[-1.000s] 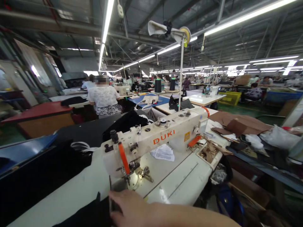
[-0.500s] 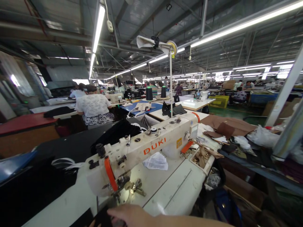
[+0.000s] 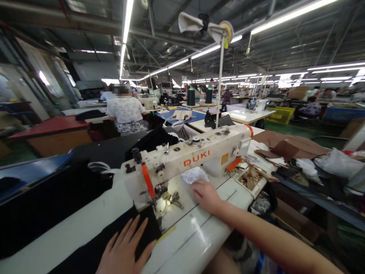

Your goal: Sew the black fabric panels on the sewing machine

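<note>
A white sewing machine (image 3: 182,158) marked DUKI stands on a pale worktable (image 3: 196,232). My left hand (image 3: 125,243) lies with fingers spread on black fabric (image 3: 94,247), in front of the needle area. Under the machine's arm, my right hand (image 3: 205,193) touches the near edge of a stack of white labels (image 3: 194,175). Its fingers are bent together, and whether they pinch a label cannot be made out. Metal guide parts (image 3: 173,198) sit between the needle area and my right hand.
At the table's right end a tray (image 3: 251,182) holds small brown and metal pieces. Brown fabric (image 3: 288,144) and plastic bags (image 3: 336,163) lie beyond. A thread stand pole (image 3: 220,83) rises behind the machine. A person (image 3: 125,110) sits at the back left.
My right hand has moved from the needle area to the white labels. My left hand has come into fuller view, flat on the black fabric. The camera view has shifted.
</note>
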Motion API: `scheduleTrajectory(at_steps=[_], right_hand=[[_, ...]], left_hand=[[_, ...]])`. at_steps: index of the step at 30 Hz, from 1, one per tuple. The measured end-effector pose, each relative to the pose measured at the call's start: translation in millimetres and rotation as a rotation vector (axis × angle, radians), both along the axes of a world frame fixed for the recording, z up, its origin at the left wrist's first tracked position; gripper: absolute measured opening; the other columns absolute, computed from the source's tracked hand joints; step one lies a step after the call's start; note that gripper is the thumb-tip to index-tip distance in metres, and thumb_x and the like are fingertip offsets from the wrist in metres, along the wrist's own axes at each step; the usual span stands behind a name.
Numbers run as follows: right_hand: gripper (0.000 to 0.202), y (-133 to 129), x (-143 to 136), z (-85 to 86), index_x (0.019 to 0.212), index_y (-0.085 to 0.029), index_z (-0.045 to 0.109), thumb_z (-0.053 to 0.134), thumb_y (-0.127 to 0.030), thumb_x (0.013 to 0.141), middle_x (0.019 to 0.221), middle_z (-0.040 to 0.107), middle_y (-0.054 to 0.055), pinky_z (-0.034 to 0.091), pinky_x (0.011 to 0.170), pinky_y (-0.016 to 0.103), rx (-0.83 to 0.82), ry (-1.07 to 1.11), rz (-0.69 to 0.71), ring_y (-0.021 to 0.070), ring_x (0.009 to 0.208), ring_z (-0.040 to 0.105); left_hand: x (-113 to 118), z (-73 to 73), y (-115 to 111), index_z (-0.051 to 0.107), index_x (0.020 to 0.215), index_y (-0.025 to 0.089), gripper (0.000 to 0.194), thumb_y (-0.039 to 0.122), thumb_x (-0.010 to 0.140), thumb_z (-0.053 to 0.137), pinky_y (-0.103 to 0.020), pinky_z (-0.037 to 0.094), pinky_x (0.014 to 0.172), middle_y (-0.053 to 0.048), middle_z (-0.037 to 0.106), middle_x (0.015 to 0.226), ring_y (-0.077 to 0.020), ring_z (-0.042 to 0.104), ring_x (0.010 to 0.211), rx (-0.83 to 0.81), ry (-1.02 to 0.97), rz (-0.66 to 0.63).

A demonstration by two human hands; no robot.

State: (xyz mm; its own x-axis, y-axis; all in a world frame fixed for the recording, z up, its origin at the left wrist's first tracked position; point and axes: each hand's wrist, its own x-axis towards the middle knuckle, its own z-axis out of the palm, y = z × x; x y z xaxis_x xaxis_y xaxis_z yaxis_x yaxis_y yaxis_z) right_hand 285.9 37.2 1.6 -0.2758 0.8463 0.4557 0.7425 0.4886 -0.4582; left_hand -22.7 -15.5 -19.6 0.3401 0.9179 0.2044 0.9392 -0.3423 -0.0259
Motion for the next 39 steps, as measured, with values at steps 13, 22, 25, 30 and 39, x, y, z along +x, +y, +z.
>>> scheduleTrajectory(at_steps=[13, 22, 25, 30, 39], right_hand=[[0.017, 23.2, 35.2, 0.9, 0.096, -0.017, 0.074, 0.061, -0.014, 0.085, 0.101, 0.069, 0.009, 0.044, 0.091, 0.034, -0.095, -0.148, -0.166, 0.0233, 0.099, 0.058], [0.008, 28.9, 36.7, 4.3, 0.076, -0.016, 0.074, 0.068, -0.014, 0.08, 0.081, 0.07, 0.007, 0.044, 0.072, 0.028, -0.167, -0.136, -0.193, 0.0194, 0.078, 0.061], [0.009, 28.1, 36.9, 1.2, 0.077, -0.017, 0.075, 0.067, -0.015, 0.082, 0.081, 0.071, 0.007, 0.044, 0.074, 0.029, -0.153, -0.089, -0.194, 0.02, 0.079, 0.061], [0.013, 28.9, 38.1, 0.4, 0.075, -0.018, 0.075, 0.066, -0.016, 0.084, 0.083, 0.072, 0.008, 0.044, 0.081, 0.032, -0.127, 0.012, -0.189, 0.0218, 0.083, 0.061], [0.024, 40.2, 38.1, 7.3, 0.081, -0.016, 0.074, 0.056, -0.028, 0.089, 0.075, 0.072, 0.005, 0.049, 0.065, 0.029, -0.239, 0.297, -0.192, 0.0186, 0.068, 0.065]], left_hand=[[10.4, 12.7, -13.4, 0.05, 0.139, 0.018, 0.062, 0.053, 0.088, 0.041, -0.057, 0.034, 0.107, -0.015, 0.045, 0.147, -0.0345, 0.041, 0.136, -0.061, 0.006, 0.034], [6.6, 11.7, -8.8, 0.05, 0.139, 0.021, 0.056, 0.047, 0.091, 0.041, -0.054, 0.038, 0.105, -0.013, 0.046, 0.146, -0.0319, 0.043, 0.135, -0.021, 0.0, -0.041], [6.1, 12.8, -7.3, 0.049, 0.139, 0.022, 0.056, 0.048, 0.09, 0.042, -0.054, 0.037, 0.106, -0.012, 0.046, 0.147, -0.0314, 0.042, 0.136, -0.041, -0.007, -0.036], [7.1, 13.3, -7.8, 0.051, 0.139, 0.02, 0.057, 0.048, 0.09, 0.043, -0.056, 0.037, 0.105, -0.015, 0.048, 0.145, -0.0333, 0.043, 0.135, -0.038, -0.011, -0.036], [-2.5, 13.1, -7.5, 0.059, 0.13, 0.016, 0.054, 0.051, 0.092, 0.042, -0.051, 0.043, 0.103, -0.015, 0.057, 0.137, -0.0319, 0.051, 0.128, 0.173, -0.142, -0.161]])
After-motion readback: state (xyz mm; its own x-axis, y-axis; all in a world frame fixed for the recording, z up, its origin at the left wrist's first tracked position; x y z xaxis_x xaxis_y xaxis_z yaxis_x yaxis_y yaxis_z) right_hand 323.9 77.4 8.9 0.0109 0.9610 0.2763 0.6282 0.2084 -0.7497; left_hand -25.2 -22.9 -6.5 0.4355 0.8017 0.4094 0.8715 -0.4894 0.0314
